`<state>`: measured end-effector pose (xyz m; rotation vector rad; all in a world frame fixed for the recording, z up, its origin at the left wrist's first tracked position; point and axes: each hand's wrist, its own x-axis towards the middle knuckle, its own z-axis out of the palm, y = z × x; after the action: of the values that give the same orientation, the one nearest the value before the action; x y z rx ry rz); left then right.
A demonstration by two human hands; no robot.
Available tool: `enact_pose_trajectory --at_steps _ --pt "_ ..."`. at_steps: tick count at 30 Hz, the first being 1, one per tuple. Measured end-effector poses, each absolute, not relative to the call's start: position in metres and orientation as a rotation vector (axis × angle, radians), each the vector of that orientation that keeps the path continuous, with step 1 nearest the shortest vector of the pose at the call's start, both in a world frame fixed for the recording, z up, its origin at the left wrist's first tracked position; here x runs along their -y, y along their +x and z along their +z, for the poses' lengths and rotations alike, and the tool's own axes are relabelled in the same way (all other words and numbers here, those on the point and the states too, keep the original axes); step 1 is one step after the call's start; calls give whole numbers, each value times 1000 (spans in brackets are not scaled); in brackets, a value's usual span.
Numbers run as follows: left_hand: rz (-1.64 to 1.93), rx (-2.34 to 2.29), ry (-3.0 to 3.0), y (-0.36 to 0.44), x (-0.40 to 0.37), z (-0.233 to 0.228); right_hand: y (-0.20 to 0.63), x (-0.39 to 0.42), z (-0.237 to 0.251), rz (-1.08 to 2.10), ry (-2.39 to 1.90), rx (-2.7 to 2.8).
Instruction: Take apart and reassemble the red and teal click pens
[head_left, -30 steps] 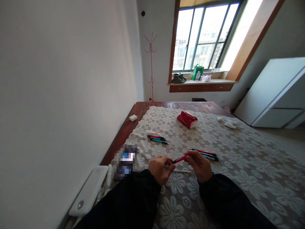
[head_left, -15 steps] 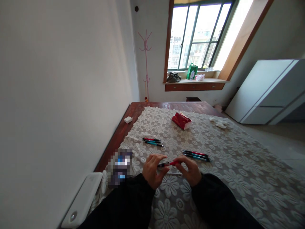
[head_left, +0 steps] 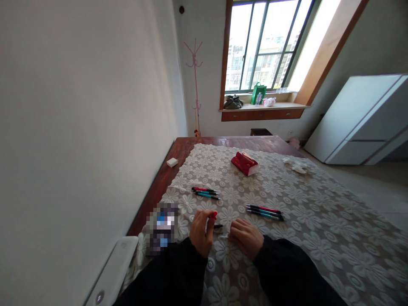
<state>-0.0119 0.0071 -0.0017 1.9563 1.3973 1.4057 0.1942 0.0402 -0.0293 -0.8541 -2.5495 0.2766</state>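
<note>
My left hand (head_left: 201,233) is closed, pinching a red pen barrel (head_left: 213,215) whose end sticks up above the fingertips. Just below it a black pen part (head_left: 218,226) shows beside the fingers; whether the hand holds it too is unclear. My right hand (head_left: 245,237) is low over the cloth with its fingers curled down on a thin white rod (head_left: 225,236), which looks like a pen refill. Only the rod's left end shows. Beyond my hands lie two groups of pens, a left group (head_left: 205,194) and a right group (head_left: 265,212), each in red, blue and black.
A flowered tablecloth (head_left: 229,278) covers the wooden table (head_left: 149,199). On it are a red packet (head_left: 245,164), crumpled white material (head_left: 296,165) and a pixelated flat item (head_left: 162,229). A white device (head_left: 114,267) stands at the left by the wall; a white adapter (head_left: 172,162) lies farther back.
My hands have moved apart. The red and black pen held between both has separated, its red part staying in the left hand. My right hand has lowered onto the white rod.
</note>
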Motion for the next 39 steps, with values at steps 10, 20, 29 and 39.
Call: enact_pose_trajectory --at_steps 10,20,29,39 --pt "1316 -1341 1863 -12 -3 2 195 -36 -14 836 -892 1872" --pt "997 -1224 2160 -10 -2 4 192 -29 -1 1153 -718 1316" --pt "988 -1181 2180 -9 -2 0 187 -22 -8 1086 -743 1445" --pt "1077 -1164 2163 -8 -2 -1 186 -26 0 969 -741 1712"
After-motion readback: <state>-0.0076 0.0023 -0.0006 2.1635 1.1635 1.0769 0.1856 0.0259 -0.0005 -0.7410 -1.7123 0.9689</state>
